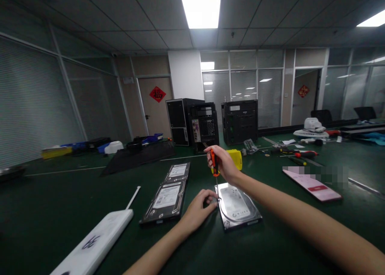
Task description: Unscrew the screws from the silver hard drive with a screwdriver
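Gripping the orange-and-black screwdriver (215, 171) in my right hand (224, 162), fingers wrapped round the handle, I hold it nearly upright, its shaft pointing down to the left long edge of the silver-topped hard drive (236, 203). My left hand (198, 209) is low on the table, fingers curled, fingertips at that same edge beside the shaft's lower end — whether they pinch the shaft or only rest against the drive, I cannot tell.

The drive lies flat, label up, just right of my left hand and below my right. Its long axis runs away from me, the far end leaning a little left. My left hand is nearer to it; my right is raised above its far end, with the screwdriver bridging the gap.

To the left, two more hard drives (168, 199) lie end to end, and nearer me is a white handheld device (93, 241) with handwritten marks. Behind my right hand sits something yellow (236, 158). A pink phone (314, 185) lies off to the right — beyond it, loose screwdrivers (305, 154). Black computer cases (240, 122) stand at the back.
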### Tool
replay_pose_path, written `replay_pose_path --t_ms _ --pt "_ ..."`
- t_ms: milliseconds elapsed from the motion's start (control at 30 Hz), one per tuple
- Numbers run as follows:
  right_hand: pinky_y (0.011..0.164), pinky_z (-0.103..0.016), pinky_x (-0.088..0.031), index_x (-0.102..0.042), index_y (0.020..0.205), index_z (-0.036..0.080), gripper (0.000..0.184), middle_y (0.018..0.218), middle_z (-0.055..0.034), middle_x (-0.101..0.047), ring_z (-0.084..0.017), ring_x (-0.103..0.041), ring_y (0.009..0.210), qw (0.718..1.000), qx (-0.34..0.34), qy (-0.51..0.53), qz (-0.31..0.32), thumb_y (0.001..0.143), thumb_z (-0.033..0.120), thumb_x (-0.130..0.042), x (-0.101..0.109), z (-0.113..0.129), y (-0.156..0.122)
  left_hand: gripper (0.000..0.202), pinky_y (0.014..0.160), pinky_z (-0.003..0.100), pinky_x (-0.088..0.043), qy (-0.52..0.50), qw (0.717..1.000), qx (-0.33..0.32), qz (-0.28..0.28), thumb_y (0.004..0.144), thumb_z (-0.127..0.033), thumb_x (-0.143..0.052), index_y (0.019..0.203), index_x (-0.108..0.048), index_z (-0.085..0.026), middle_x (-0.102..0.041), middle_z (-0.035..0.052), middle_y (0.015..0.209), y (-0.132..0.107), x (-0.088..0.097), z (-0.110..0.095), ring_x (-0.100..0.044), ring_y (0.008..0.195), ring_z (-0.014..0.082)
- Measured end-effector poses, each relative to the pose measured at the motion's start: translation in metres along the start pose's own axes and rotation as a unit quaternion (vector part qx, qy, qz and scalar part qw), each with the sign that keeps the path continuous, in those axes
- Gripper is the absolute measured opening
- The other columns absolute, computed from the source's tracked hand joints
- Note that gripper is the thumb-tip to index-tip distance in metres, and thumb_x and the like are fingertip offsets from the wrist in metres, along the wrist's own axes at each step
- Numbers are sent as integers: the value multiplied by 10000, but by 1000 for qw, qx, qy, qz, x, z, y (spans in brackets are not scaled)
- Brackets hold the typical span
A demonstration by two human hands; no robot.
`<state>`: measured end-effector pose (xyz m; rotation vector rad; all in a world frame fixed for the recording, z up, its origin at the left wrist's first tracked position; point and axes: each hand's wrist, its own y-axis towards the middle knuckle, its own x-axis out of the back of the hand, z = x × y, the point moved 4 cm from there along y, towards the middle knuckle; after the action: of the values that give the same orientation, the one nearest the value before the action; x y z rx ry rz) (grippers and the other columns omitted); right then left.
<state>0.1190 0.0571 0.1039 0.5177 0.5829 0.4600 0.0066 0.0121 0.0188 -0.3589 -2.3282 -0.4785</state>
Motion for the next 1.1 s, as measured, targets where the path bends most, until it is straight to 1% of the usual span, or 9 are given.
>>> replay_pose_path --t_ms 100,267,400,500,633,767,900,1000,1100 --pt "490 -191 -398 -548 796 163 230 684 6 -521 -68 -473 532 1000 -10 4 0 739 385 -535 1 -2 0 219 762 258 -387 -1 1000 -1 -2 750 -260 -500 943 -574 -186 -510 15 858 0 1 -1 -490 832 166" --pt "508 -197 -417 -471 800 185 218 685 18 -555 -77 -514 556 1000 8 -9 -10 713 344 -591 4 -1 -1 224 755 262 -387 1 1000 -4 -5 746 -270 -502 936 -584 -184 -511 16 857 0 1 -1 -497 816 166" --pt "407 -155 -333 -432 809 204 258 577 68 -499 -46 -419 427 999 -5 -30 -18 689 335 -619 6 -1 -2 224 760 266 -389 0 1000 -5 -3 746 -264 -500 937 -582 -179 -509 18 855 1 1 -1 -497 819 167" --pt "371 -146 -284 -464 831 205 222 550 73 -449 -39 -366 397 1000 -11 -11 1 736 389 -542 4 2 -3 224 761 271 -389 2 1000 -2 -4 742 -266 -504 929 -584 -173 -516 23 857 2 1 0 -498 820 171" --pt "428 -166 -352 -546 850 159 275 622 25 -476 -49 -428 469 999 -10 1 35 810 395 -411 3 6 -4 218 757 271 -389 -2 1000 -14 -7 747 -262 -497 930 -582 -179 -523 23 869 3 0 4 -498 815 168" --pt "508 -197 -422 -538 814 145 235 676 10 -512 -65 -489 541 999 -33 -10 36 774 373 -501 5 6 -3 216 752 271 -389 -2 1000 -16 -6 752 -259 -492 931 -578 -175 -518 20 862 5 -1 8 -497 807 166" --pt "563 -238 -458 -461 760 165 241 691 15 -555 -80 -527 562 999 -28 -23 17 693 336 -618 6 7 -2 215 749 272 -390 2 1000 -13 -7 749 -247 -493 931 -575 -169 -507 21 852 6 -1 8 -497 802 166" --pt "498 -208 -427 -403 757 188 287 660 26 -568 -77 -518 513 999 -22 -39 17 676 335 -636 5 7 -2 219 751 272 -389 2 1000 -16 -5 750 -250 -492 936 -574 -169 -502 22 856 6 -1 7 -498 804 166" --pt "388 -152 -311 -395 785 204 285 572 71 -500 -49 -432 417 998 -29 -38 28 688 347 -622 5 5 -1 220 750 271 -389 2 1000 -16 -3 749 -247 -491 936 -575 -169 -502 23 859 6 -1 7 -499 805 166"
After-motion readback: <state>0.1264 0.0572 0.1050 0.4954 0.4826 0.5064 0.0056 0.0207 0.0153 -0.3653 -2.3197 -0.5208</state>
